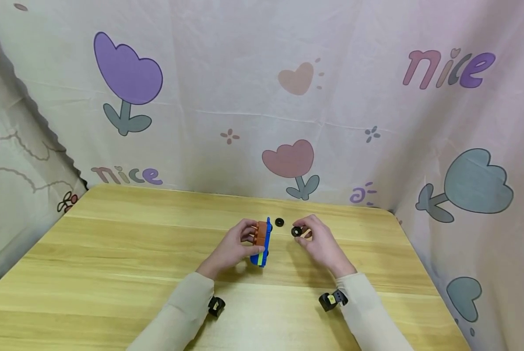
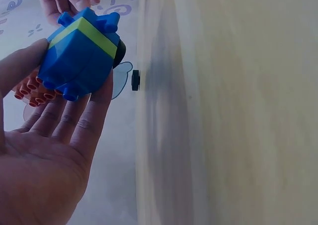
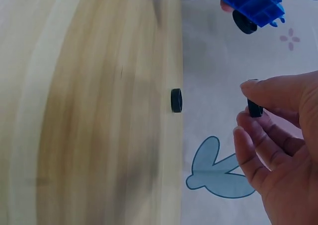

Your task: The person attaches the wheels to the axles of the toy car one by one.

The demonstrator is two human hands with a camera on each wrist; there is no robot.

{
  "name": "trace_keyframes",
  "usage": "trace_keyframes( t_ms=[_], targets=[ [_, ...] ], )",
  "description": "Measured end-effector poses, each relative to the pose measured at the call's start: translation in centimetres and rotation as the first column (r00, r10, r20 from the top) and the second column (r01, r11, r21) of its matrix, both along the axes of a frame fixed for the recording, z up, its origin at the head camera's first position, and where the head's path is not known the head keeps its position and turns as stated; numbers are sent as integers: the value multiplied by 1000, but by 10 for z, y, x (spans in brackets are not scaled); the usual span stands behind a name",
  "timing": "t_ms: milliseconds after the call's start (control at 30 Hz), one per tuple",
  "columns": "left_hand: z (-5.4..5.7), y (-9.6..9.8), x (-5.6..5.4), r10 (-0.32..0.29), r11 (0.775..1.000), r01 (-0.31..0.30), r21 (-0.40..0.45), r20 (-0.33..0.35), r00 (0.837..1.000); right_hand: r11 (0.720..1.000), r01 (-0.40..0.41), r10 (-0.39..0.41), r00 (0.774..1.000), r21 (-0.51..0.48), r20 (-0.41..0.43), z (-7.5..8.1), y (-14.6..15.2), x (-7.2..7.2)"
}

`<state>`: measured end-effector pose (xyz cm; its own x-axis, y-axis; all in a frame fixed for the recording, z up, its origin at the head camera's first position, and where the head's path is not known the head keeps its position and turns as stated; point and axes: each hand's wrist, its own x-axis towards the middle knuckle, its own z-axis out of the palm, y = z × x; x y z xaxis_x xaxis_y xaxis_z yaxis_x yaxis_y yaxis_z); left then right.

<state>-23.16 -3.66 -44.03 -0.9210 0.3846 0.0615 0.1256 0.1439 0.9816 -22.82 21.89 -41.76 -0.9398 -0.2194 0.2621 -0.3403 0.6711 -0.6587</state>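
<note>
Stripe on car in left grip escapes right-wrist view; right grip pinches wheel.

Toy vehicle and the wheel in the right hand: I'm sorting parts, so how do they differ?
The toy vehicle is mainly blue with orange blocks and a yellow-green stripe; the wheel is black. The toy vehicle is much larger than the wheel. The left hand grips the toy vehicle; the right hand pinches the wheel. Both are off the table.

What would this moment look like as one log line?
left hand: holds toy car | right hand: pinches black wheel | another loose wheel: on table, apart from both hands
</note>
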Motion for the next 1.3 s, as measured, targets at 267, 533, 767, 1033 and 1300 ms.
trace_keyframes(
  t_ms=[267,533,767,1033,1300],
  targets=[
    [0,1,1,0,1000,-1,12,8,1000,1000,3,-3,1000,-1,-31,0,0,3],
    [-2,1,0,4,1000,-4,5,13,1000,999,-43,43,995,4,-85,-1,1,5],
    [-4,2,-2,-5,1000,5,7,19,1000,998,-57,58,993,12,-106,3,-2,10],
    [-3,1,-2,-33,999,32,21,25,999,995,-97,97,985,10,-145,10,-8,17],
    [4,0,1,-35,999,34,27,23,999,991,-134,134,973,11,-189,14,-14,21]
  ],
)
